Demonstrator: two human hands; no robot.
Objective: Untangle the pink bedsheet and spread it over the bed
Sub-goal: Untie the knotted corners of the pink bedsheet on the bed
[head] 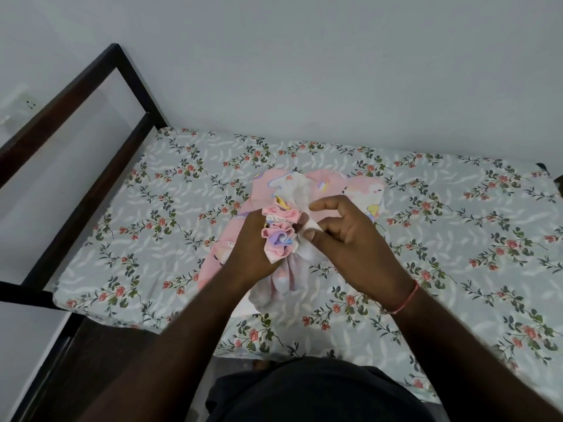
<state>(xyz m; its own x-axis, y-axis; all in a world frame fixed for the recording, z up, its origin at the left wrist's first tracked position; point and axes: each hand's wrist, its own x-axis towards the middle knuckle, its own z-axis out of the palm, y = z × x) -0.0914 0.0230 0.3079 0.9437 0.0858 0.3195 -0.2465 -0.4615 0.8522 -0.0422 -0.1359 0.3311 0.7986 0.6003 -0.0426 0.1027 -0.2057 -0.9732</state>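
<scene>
The pink bedsheet [344,185], printed with cartoon figures, lies bunched and knotted in the middle of the bed [457,239], which is covered by a pale floral sheet. My left hand [253,242] grips the gathered knot of pink and purple folds from the left. My right hand [350,236] pinches a white end of the sheet beside the knot between thumb and fingers. The lower part of the bundle hangs pale between my wrists.
A dark wooden bed frame [128,74] stands at the left end of the bed. A plain white wall [335,71] runs along the far side. A wall socket [29,103] sits at the far left. My dark clothing fills the bottom.
</scene>
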